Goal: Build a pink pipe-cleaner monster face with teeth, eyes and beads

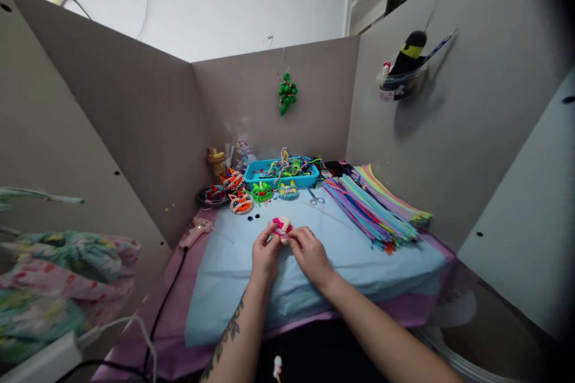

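Observation:
Between my two hands is a small pink and cream pipe-cleaner piece, raised a little over the light blue cloth. My left hand pinches its left side with thumb and fingers. On the other side, my right hand grips its lower right edge. Fingertips cover part of the piece. Just beyond lie finished-looking pipe-cleaner faces: an orange and cream one, a green one and a blue and yellow one. Two dark round bits rest on the cloth to the left.
A blue tray of pipe-cleaner scraps stands at the back. Scissors lie beside bundles of coloured pipe cleaners. At left are a pink glue gun with a black cord and a dark bowl. Grey panels enclose the table.

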Demonstrator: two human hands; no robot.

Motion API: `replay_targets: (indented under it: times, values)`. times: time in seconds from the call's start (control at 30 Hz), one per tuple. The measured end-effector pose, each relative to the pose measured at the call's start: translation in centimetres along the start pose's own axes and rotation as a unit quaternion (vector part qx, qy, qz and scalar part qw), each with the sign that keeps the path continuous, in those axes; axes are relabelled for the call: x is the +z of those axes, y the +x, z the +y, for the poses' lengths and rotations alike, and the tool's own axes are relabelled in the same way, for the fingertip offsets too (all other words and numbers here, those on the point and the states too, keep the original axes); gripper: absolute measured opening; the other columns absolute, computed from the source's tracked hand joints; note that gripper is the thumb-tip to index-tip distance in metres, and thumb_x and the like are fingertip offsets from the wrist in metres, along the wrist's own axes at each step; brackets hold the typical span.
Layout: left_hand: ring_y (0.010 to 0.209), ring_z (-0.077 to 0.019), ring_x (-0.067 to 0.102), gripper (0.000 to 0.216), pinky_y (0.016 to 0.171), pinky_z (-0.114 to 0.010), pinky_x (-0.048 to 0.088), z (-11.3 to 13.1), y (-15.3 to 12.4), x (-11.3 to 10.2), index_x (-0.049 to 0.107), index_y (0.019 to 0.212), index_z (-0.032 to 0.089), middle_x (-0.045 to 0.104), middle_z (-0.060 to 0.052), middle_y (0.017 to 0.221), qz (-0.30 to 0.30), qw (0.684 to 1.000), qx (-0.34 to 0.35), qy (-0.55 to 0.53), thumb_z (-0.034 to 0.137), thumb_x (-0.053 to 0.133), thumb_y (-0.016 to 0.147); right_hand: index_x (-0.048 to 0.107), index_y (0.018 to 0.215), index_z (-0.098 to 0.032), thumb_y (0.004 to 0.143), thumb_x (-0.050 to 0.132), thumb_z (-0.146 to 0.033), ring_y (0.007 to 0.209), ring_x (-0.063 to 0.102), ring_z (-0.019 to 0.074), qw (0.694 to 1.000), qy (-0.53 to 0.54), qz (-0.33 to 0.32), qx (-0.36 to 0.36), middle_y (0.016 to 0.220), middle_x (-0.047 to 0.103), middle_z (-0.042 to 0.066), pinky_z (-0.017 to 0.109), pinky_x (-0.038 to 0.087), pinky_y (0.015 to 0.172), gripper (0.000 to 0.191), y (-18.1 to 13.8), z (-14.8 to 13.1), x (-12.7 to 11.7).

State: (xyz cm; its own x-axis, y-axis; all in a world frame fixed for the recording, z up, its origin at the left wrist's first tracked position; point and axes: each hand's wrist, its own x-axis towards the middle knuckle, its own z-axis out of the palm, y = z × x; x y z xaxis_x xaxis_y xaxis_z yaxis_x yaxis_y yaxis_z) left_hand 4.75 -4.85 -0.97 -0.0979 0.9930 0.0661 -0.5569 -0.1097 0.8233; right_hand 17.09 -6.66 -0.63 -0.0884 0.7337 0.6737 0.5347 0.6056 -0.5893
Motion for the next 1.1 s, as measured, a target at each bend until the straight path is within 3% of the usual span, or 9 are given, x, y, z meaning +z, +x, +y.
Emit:
replay_targets:
  times: [0.2,0.47,0.87,1.1]
  values:
    - [0.076,-0.0176,0.067,0.045,0.074,-0.029,0.051,-0.6,0.0,-0.1,0.069,0.099,0.013,0.073,-0.009,0.091,0.018,0.999,0.014,0.048,0.024,0.080,0.057,0.058,0.094,-0.019,0.090,0.045,-0.017,0.086,0.057,0.0195,0.998,-0.042,0.034,-0.028,0.091,0.059,0.007,0.033,0.048,0.079,0.014,0.0,0.4,0.1]
    - [0.064,-0.0135,0.065,0.044,0.067,-0.025,0.050,-1.0,-0.2,-0.1,0.070,0.100,0.013,0.074,-0.007,0.082,0.018,0.993,0.037,0.107,0.025,0.079,0.059,0.060,0.098,-0.019,0.090,0.046,-0.016,0.089,0.058,0.0205,0.996,-0.081,0.021,-0.043,0.093,0.060,0.008,0.034,0.049,0.079,0.017,-0.1,0.7,0.0]
    - [0.086,-0.0192,0.066,0.043,0.081,-0.031,0.049,-1.8,0.2,-1.0,0.067,0.107,0.014,0.071,-0.011,0.099,0.000,0.987,0.061,0.151,0.031,0.073,0.067,0.063,0.098,-0.019,0.088,0.049,-0.017,0.088,0.060,0.0198,0.995,-0.095,-0.017,-0.017,0.092,0.064,0.007,0.032,0.048,0.081,0.017,0.1,0.1,-0.1]
    - [0.093,-0.0205,0.064,0.034,0.084,-0.031,0.048,-1.6,0.0,-1.1,0.070,0.101,0.017,0.070,-0.010,0.102,-0.011,0.978,0.093,0.187,0.030,0.070,0.070,0.061,0.088,-0.019,0.086,0.052,-0.017,0.083,0.058,0.0190,0.994,-0.103,-0.017,0.013,0.086,0.061,0.005,0.030,0.047,0.077,0.009,0.4,-0.1,0.0]
